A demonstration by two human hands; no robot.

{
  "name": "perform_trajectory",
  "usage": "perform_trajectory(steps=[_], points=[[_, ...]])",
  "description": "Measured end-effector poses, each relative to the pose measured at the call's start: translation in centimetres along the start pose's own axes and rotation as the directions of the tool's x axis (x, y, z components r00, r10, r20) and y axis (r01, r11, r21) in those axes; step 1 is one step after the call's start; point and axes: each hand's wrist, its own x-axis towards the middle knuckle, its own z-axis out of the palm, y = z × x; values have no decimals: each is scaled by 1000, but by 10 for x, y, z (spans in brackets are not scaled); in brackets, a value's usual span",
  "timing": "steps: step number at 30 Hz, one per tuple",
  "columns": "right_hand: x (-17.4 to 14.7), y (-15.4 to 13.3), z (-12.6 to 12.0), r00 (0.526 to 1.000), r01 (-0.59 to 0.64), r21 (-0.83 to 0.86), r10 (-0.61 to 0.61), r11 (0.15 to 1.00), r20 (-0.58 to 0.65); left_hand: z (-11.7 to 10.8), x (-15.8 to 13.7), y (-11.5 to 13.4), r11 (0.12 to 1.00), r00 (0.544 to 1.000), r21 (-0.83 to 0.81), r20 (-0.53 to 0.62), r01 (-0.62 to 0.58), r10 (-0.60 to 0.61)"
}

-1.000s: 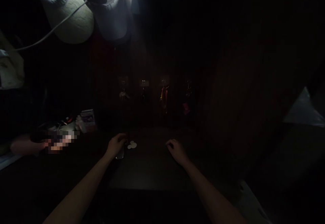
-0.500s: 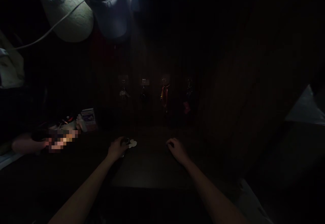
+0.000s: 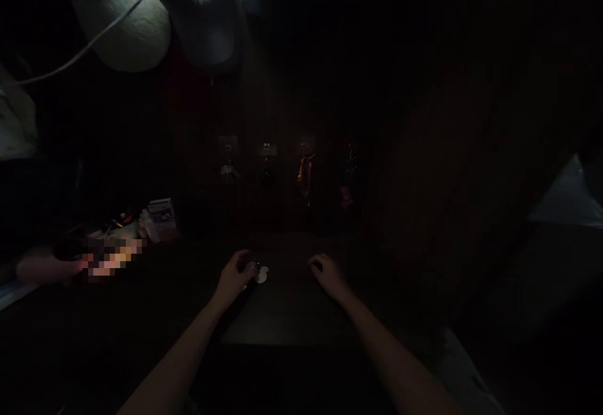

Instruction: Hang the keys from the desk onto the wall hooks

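The scene is very dark. My left hand [image 3: 235,275] lies on a dark tabletop [image 3: 282,321], its fingers closed on a small bunch of keys with a white round tag [image 3: 262,273] sticking out to the right. My right hand [image 3: 328,275] rests on the same top a short way to the right, fingers curled down; whether anything is under them is hidden in shadow.
Several key bunches hang on wall hooks behind, among them a silvery bunch [image 3: 228,170] and an orange-red bunch [image 3: 304,173]. Two pale hats [image 3: 127,26] hang at the upper left. A small box [image 3: 161,217] and clutter sit at the left.
My left hand has slid to the right across the tabletop, and the white tag has moved with it. My right hand has stayed where it was.
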Motion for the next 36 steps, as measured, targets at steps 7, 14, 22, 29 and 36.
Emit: perform_trajectory(steps=[7,14,22,29,36], points=[[-2,-5,-3,1000,-1,102,3,995,-18,16,-12,12,964,995,-249,70,90,-75],[-3,-48,-1,999,48,260,-51,964,5,7,-10,11,931,991,-340,29,131,-129],[-5,-98,39,996,85,289,-93,953,12,8,-11,9,928,995,-359,43,99,-90],[0,-96,51,998,62,365,-50,929,-42,8,-9,8,932,995,-349,56,100,-86],[11,-89,47,999,43,432,-25,901,-46,9,-10,11,921,995,-376,61,99,-82]])
